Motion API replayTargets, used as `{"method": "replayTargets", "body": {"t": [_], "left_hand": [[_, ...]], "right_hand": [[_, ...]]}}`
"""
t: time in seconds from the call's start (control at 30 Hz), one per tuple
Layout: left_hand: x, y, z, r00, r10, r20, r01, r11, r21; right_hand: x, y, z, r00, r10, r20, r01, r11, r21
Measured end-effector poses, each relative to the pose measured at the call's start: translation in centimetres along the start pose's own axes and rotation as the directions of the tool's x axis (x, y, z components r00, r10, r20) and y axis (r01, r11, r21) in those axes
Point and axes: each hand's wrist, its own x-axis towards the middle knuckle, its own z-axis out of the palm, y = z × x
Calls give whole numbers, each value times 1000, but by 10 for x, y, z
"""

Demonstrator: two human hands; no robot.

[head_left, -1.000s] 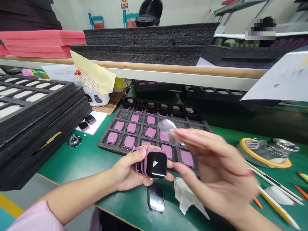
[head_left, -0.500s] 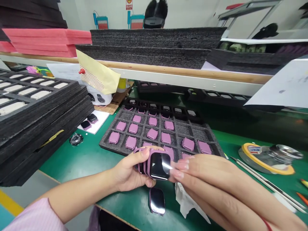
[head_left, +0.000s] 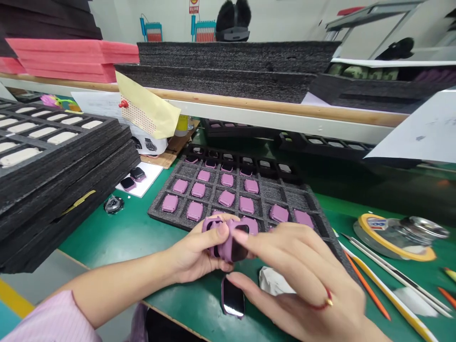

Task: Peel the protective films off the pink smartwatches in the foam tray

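Note:
Several purple smartwatch cases with dark screens (head_left: 228, 246) are gripped as a stack in my left hand (head_left: 194, 254), its thumb pressing on top. The front case is tilted, so its screen faces right. My right hand (head_left: 308, 285) is beside the stack with thumb and index finger spread. The index fingertip overlaps the front case; whether it touches is unclear. Below, a loose smartwatch case (head_left: 232, 298) lies screen up on the green table, close under my right thumb. A crumpled white tissue (head_left: 272, 281) lies partly behind my right hand.
A black foam tray (head_left: 166, 219) of purple cases lies beyond my hands. Stacked foam trays (head_left: 71, 171) rise at left. At right are a glass pump bottle (head_left: 395, 237), an orange stick (head_left: 368, 287) and tweezers (head_left: 399, 270). A shelf edge (head_left: 270, 114) crosses above.
My right hand's fingers, earlier together at the front case's right edge, have spread apart and shifted. The front case has turned from facing me to facing right. The orange stick has come into view.

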Motion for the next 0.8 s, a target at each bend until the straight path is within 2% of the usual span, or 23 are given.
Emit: {"method": "replayTargets", "body": {"t": [0.1,0.17,0.23,0.37,0.47,0.57,0.63,0.7,0.8], "left_hand": [[2,-2,3,999,27,-25,-26,998,51],[2,-2,4,997,22,-73,-20,1000,22],[3,-1,4,997,-9,-76,8,1000,-15],[2,0,-3,993,-101,53,102,994,-24],[1,-1,-5,990,-120,74,123,992,-33],[2,-1,-2,997,-75,-7,75,997,-22],[4,-1,3,992,-50,-114,47,998,-28],[6,1,7,968,-70,-239,56,996,-67],[7,4,10,920,-138,-367,104,988,-113]], "right_hand": [[2,2,7,984,173,47,-178,976,126],[3,4,8,973,224,52,-230,948,218],[4,7,7,971,235,29,-235,936,262],[7,12,3,972,234,15,-229,938,259],[6,13,5,977,209,31,-210,947,243],[5,18,7,986,153,60,-162,963,216],[6,31,9,983,164,84,-177,967,184],[8,55,11,956,275,96,-286,951,121],[5,106,14,874,482,65,-482,876,-17]]}}
